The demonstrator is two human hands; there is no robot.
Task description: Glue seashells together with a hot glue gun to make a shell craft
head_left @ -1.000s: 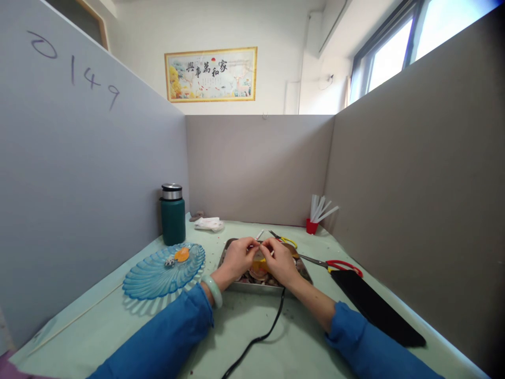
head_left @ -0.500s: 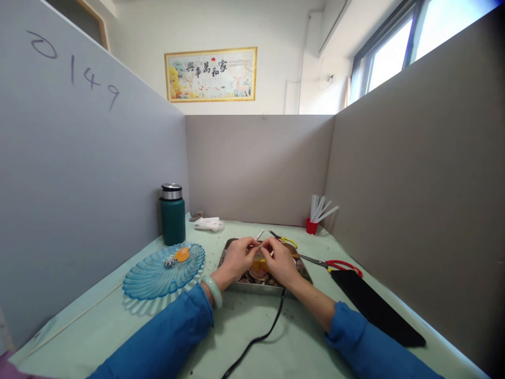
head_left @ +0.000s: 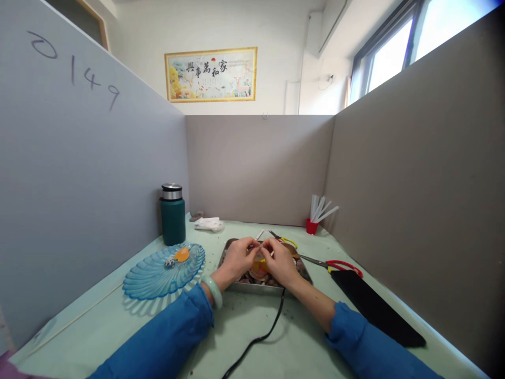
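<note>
Above a metal tray of shells and stones, my left hand and my right hand meet at the fingertips. Both are closed in a pinch on something very small, which the fingers mostly hide. A yellow-orange piece lies in the tray beneath them. Just behind the fingers a thin white stick points up and away. A pale green bangle is round my left wrist.
Left are a blue scalloped plate with an orange piece and a green flask. Red-handled scissors, a black strip, yellow-handled pliers and a red cup of white sticks stand right. A black cord runs frontward.
</note>
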